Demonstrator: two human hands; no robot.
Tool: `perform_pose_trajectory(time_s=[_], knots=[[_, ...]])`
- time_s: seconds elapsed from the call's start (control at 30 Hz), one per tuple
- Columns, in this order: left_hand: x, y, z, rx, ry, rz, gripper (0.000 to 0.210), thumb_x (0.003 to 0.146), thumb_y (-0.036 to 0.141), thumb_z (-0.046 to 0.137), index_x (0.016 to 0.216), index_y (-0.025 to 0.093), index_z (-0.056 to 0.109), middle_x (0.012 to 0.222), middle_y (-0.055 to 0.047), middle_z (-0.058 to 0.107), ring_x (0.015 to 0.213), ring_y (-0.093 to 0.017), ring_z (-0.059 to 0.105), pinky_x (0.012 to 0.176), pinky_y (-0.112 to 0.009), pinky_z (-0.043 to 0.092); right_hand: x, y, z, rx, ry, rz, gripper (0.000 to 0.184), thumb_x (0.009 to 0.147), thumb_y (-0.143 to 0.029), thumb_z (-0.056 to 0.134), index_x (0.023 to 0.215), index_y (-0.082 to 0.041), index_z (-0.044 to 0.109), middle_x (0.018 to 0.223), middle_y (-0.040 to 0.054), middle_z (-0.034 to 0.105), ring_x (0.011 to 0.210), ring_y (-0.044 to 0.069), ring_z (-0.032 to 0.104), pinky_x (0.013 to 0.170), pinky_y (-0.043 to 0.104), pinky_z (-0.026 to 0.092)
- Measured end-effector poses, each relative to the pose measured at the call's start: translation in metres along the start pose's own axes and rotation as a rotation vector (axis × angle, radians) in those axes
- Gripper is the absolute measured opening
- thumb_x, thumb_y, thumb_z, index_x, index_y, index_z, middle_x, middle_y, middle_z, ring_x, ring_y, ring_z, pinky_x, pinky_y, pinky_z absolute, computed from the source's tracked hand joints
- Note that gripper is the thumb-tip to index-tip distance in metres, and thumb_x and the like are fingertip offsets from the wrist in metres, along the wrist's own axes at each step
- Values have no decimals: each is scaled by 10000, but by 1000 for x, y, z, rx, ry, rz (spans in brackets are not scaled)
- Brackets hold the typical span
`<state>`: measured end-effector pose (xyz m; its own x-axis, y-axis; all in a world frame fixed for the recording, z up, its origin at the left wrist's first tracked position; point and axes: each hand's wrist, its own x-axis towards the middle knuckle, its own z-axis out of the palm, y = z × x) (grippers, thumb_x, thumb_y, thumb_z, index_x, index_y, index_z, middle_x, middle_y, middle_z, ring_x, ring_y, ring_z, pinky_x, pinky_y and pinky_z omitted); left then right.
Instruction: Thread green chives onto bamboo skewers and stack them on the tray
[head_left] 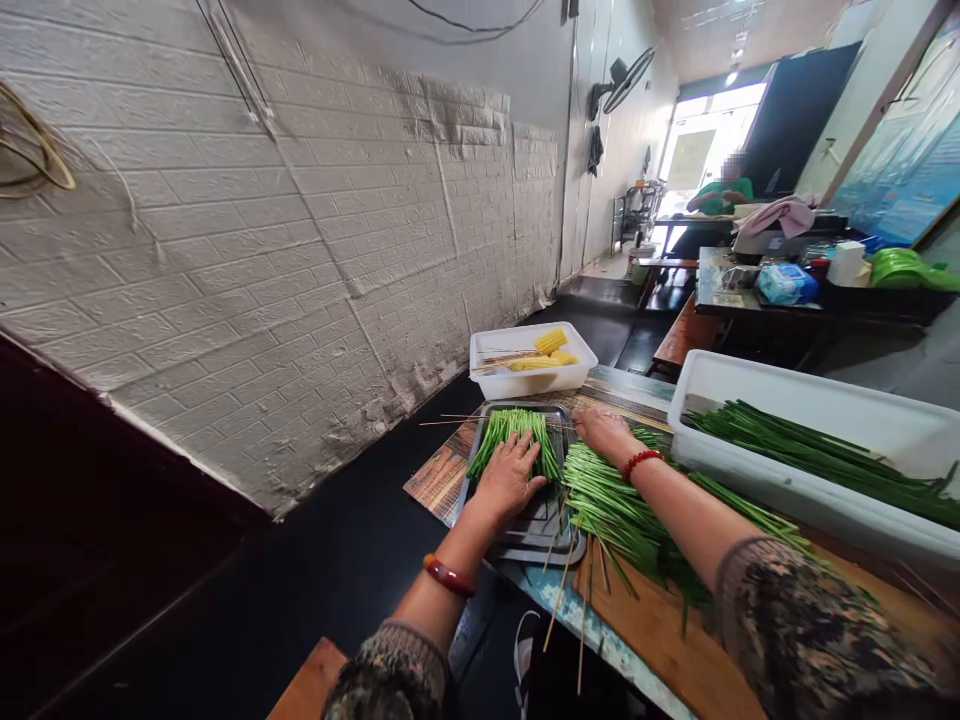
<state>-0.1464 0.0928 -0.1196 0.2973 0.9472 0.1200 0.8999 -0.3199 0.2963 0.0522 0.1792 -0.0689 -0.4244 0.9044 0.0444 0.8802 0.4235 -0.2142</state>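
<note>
The fingers of the left hand (512, 480) lie spread and flat on a bundle of green stalks (487, 442), gripping nothing; the bundle sits in the far part of a dark metal tray (525, 552) on the wood-patterned surface (435, 478). The right hand (606, 435) reaches to the tray's right edge, its fingers bunched near the line of the thin sticks (452, 416); whether they pinch one, I cannot tell. The work looks partway along: this bundle is lined up side by side with sticks running crosswise, while the stalk pile (600, 490) just right of the tray and the long stalks (817, 445) in the large white tub (750, 470) seem left to handle. Counted, there is one bundle, one pile, and two stick ends jutting left of the bundle; several more sticks show below the pile, and the stalks are too many to count. Beyond the tray, a smaller white tub (525, 383) holds what look like three corn pieces (551, 341), also with sticks. Farther off sits one person in green (739, 190).
</note>
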Motion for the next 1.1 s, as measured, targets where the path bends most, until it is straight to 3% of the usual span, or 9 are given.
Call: perform_pose_trajectory(time_s=[0.1,0.2,0.37,0.5,0.7,0.8,0.93,1.1], knots=[[0,0,-2,-3,-1,-13,603,840,338,640,1405,195,486,1571,-159,318,1458,-385,242,1150,-592,216,-22,6,-19,65,103,-31,300,948,-205,529,1217,-162,655,1234,137,660,1126,253,626,973,383,475],[-3,-2,-8,-31,56,-13,581,827,313,650,1375,176,514,1546,-169,364,1445,-390,269,1148,-598,203,-62,23,-41,119,179,-52,348,953,-231,511,1280,-183,619,1284,95,648,1181,206,594,1025,318,434],[-15,0,-21,-158,300,2,460,881,337,553,1301,151,564,1418,-157,532,1386,-320,389,1150,-506,282,-160,51,-67,339,348,-66,313,937,-311,502,1167,-188,675,1139,67,714,1036,210,663,939,336,501],[-31,27,-29,-247,390,37,334,922,340,486,1161,172,648,1196,-120,671,1182,-260,567,1058,-410,409,-235,59,-64,436,373,32,332,932,-379,490,1134,-213,695,1142,72,720,1038,234,669,918,375,525],[-29,73,-30,-170,279,112,271,923,293,483,1030,170,700,1036,-113,697,1027,-251,593,938,-368,441,-310,75,-36,565,385,255,317,894,-424,519,1059,-243,721,1067,78,752,983,262,699,880,406,561],[-21,85,-30,-6,130,47,230,903,264,504,913,178,717,951,-113,696,963,-256,597,884,-354,423,-335,85,-23,598,368,312,332,894,-442,521,1064,-243,724,1074,82,753,987,268,705,864,395,575],[-17,92,-27,86,-44,-122,261,887,324,521,766,185,706,855,-115,699,865,-259,619,748,-323,393,-357,97,-13,605,337,335,328,887,-450,531,1060,-255,730,1071,67,757,976,266,715,849,383,587],[-19,96,-17,11,-104,-183,309,873,372,513,694,190,686,710,-65,686,670,-196,600,598,-272,327,-364,108,-5,617,329,343,351,886,-473,518,1050,-257,739,1076,72,756,984,277,710,873,407,576]])
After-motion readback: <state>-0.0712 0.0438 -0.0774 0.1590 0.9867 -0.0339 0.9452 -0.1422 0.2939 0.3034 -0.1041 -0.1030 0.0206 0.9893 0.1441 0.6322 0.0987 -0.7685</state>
